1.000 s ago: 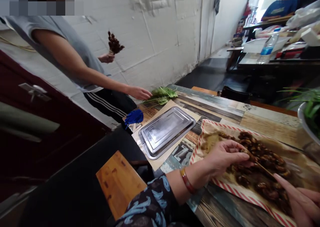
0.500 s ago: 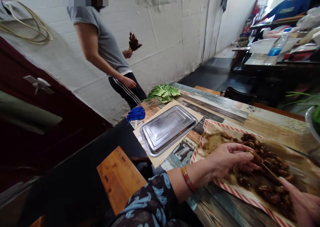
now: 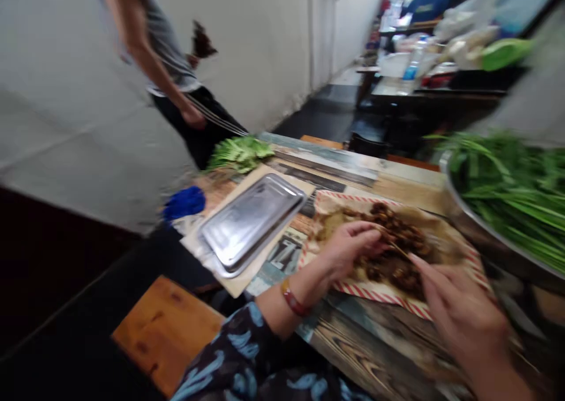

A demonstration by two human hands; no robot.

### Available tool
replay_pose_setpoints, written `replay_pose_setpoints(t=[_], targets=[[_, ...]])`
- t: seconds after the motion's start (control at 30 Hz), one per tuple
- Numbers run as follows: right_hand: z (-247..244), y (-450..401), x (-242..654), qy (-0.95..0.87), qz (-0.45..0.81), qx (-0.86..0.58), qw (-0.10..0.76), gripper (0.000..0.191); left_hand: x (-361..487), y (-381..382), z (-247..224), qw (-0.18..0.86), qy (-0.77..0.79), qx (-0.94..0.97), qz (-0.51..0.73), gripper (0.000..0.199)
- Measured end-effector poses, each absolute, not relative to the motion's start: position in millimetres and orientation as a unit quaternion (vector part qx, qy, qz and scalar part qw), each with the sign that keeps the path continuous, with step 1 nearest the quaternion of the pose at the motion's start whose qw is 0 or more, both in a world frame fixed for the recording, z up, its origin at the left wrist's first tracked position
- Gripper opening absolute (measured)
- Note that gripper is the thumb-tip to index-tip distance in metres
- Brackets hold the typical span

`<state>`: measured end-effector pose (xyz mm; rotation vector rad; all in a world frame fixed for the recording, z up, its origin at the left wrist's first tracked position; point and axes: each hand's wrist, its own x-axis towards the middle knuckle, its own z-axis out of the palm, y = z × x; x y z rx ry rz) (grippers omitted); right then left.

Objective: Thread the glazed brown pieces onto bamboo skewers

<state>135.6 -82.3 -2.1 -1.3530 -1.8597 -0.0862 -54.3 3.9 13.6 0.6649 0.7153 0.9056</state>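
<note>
Over a paper-lined tray [image 3: 375, 297] with a red-and-white striped edge, my left hand [image 3: 348, 249] pinches a small brown piece of food, mostly hidden by the fingers. A thin wooden skewer [image 3: 399, 250] runs from that piece to my right hand [image 3: 463, 310], whose fingers are closed on its other end. Dark, glossy brown pieces, apparently marinated meat [image 3: 388, 217], lie heaped below both hands. The picture is somewhat blurred, so the tip of the skewer cannot be made out.
A shiny metal tray [image 3: 251, 221] lies on brown cardboard to the left. Behind it are leafy greens [image 3: 242, 152] and a blue bundle [image 3: 184, 204]. A metal bowl [image 3: 474, 227] of greens stands right. A person [image 3: 165, 53] walks by the wall holding a dark bunch; a wooden stool [image 3: 165, 333] is lower left.
My view has swung to the right, bringing the bowl of greens and more of my right hand into sight. Both hands keep their hold on the food piece and skewer.
</note>
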Motion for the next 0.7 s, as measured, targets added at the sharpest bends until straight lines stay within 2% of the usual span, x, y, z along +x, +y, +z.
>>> replay_pose_setpoints(t=[0.07, 0.17, 0.43, 0.7], targets=[[-5, -82, 134, -0.753, -0.048, -0.56, 0.343, 0.038, -55, 8, 17, 0.773, 0.341, 0.321, 0.427, 0.041], [-5, -80, 133, -0.739, -0.074, -0.587, 0.322, 0.041, -55, 14, 19, 0.767, 0.331, 0.34, 0.432, 0.037], [-1, -81, 129, -0.744, -0.07, -0.577, 0.329, 0.044, -54, 12, 19, 0.721, 0.35, 0.379, 0.462, 0.031], [-12, -72, 121, -0.735, -0.09, -0.569, 0.357, 0.042, -61, 15, 15, 0.709, 0.374, 0.389, 0.454, 0.039]])
